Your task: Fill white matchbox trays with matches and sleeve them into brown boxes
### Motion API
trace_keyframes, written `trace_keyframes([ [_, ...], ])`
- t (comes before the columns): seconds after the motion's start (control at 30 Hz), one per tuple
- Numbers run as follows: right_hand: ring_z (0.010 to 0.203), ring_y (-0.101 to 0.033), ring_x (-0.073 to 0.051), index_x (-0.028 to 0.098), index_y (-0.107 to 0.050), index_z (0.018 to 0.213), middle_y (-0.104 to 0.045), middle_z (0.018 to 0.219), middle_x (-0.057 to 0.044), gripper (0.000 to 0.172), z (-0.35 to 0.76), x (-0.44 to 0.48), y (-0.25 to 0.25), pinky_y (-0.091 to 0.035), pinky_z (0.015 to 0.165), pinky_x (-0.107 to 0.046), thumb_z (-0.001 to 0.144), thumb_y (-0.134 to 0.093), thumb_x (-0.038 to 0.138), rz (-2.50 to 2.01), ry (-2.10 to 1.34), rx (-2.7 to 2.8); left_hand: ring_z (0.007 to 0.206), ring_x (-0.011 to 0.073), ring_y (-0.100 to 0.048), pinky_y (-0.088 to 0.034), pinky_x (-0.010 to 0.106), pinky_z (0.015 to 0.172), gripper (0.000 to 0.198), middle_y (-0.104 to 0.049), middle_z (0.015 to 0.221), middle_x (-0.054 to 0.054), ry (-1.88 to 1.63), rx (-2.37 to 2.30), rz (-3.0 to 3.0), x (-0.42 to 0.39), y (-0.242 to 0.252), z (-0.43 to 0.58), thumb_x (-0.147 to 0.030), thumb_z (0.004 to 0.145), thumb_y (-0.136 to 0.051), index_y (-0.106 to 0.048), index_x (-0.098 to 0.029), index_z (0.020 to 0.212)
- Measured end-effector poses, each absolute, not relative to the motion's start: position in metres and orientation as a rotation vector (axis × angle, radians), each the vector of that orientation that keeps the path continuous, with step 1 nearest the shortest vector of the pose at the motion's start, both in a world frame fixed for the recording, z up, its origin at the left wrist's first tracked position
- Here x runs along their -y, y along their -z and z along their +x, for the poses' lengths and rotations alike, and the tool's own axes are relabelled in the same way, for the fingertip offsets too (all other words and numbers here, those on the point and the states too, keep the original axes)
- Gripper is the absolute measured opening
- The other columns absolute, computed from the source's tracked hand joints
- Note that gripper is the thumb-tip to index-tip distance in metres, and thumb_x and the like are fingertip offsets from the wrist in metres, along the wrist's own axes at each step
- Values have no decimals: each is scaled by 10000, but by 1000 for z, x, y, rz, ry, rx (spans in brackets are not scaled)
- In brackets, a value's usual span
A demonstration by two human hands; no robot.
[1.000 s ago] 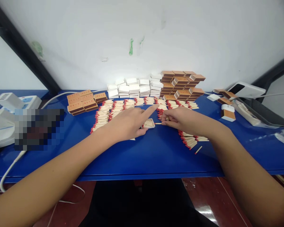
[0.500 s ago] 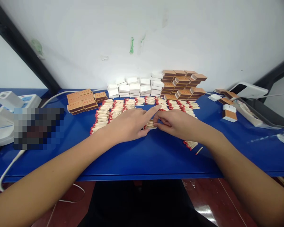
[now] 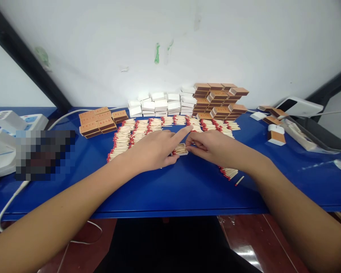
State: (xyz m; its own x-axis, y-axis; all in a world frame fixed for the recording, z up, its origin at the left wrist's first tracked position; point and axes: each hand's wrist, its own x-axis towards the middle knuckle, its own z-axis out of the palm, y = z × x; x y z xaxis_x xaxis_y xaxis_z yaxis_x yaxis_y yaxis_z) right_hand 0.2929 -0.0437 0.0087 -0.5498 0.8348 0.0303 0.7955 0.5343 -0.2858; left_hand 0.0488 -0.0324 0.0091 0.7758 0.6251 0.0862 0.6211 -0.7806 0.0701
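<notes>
A small white matchbox tray (image 3: 183, 153) with red-headed matches (image 3: 180, 148) in it lies between my hands on the blue table. My left hand (image 3: 156, 151) grips the tray's left end between thumb and fingers, with the index finger stretched out above it. The fingers of my right hand (image 3: 208, 146) are pinched together at the tray's right end; what they hold, if anything, is hidden. Rows of loose matches (image 3: 122, 138) spread behind and beside both hands. One single match (image 3: 239, 181) lies apart, to the right.
White trays (image 3: 159, 105) and brown matchboxes (image 3: 216, 100) are stacked against the wall. More matchboxes (image 3: 98, 121) stand at the left, near power strips (image 3: 34, 123) and a pixelated dark object (image 3: 45, 154). At the right lie box parts (image 3: 276, 137) and a white device (image 3: 299, 107).
My right fingers have drawn back slightly from the tray, so more of its right end and its matches show. My left hand keeps its place.
</notes>
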Motion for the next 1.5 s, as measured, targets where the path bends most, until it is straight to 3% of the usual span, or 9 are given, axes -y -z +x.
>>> trace_keyframes([
  [0.4,597,-489,-170,205,-700,1024,-560,659,11,208,285,46,-4,-318,629,-309,1052,-538,332,-1251,-345,2569,1107,289,-727,-514,351,892,838,-769,1224,128,-177,-980,2943,31,-7,48,-292,1056,-658,-209,-198,1758],
  [0.57,618,-523,-184,208,-715,991,-605,681,-8,180,281,45,2,-345,639,-321,1036,-559,285,-1158,-305,2543,1102,282,-727,-520,349,901,835,-772,1217,117,-236,-921,2938,33,-6,48,-273,1050,-653,-205,-214,1752],
  [0.83,813,-704,-211,213,-763,1029,-808,969,-74,191,285,43,2,-471,752,-322,1054,-574,230,-1019,-458,2543,1035,278,-720,-513,357,879,816,-762,1117,95,-232,-932,2908,35,-9,50,-284,1049,-662,-242,-204,1745],
  [0.97,922,-747,-229,228,-774,1020,-839,1091,-84,224,285,43,2,-509,815,-334,1069,-555,222,-987,-524,2537,1015,273,-723,-510,347,860,820,-757,1084,88,-240,-929,2904,35,-8,49,-285,1046,-666,-245,-211,1746],
  [1.1,808,-704,-216,220,-776,1083,-814,987,-79,198,285,42,0,-461,726,-317,1051,-585,257,-1104,-442,2521,1032,278,-728,-518,346,851,828,-758,1142,105,-240,-960,2905,33,-5,47,-313,1051,-669,-233,-228,1750],
  [1.27,645,-555,-168,207,-747,1004,-670,760,-17,194,285,42,-1,-357,650,-301,1046,-611,338,-1227,-385,2527,1040,281,-730,-528,344,849,824,-763,1150,105,-237,-969,2893,31,-4,46,-333,1052,-667,-240,-238,1750],
  [1.5,609,-500,-161,205,-719,1021,-581,695,20,179,282,43,2,-331,642,-300,1061,-620,349,-1278,-367,2513,1072,298,-728,-560,392,912,836,-757,1172,136,-240,-964,2911,32,-4,45,-320,1038,-682,-264,-176,1748],
])
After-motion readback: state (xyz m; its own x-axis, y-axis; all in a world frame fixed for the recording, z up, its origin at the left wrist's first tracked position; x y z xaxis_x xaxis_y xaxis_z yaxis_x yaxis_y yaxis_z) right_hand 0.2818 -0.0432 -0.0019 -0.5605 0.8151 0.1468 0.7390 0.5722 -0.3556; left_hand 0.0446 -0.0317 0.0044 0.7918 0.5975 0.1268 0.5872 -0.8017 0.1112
